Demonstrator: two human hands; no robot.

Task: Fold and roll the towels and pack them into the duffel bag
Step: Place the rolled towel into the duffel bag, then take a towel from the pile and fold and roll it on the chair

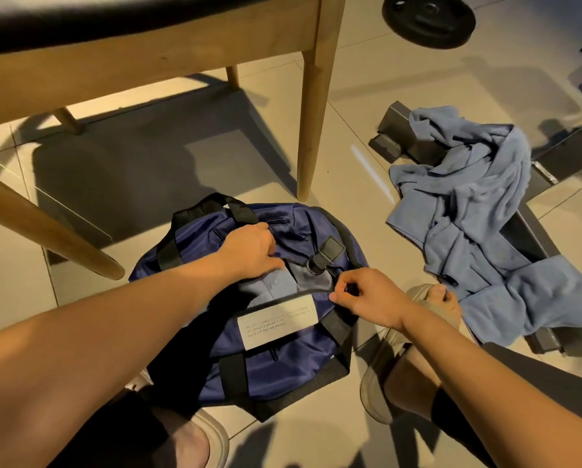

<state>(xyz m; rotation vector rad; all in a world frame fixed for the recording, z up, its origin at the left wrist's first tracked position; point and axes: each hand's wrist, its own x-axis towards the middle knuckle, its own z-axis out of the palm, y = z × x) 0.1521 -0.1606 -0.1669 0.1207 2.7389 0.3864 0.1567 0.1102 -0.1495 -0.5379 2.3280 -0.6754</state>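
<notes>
Navy duffel bag [276,373] lies lower-left to upper-right, D-ring [314,265] end toward towel [468,204].

Open navy duffel bag [266,363] holds towel [276,285]; blue towels [478,231] crumpled beside.

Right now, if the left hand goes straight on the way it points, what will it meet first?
Probably the black strap tab with its metal ring, on the duffel bag just beyond the left hand. Depth is unclear from one view, so it might pass above it.
</notes>
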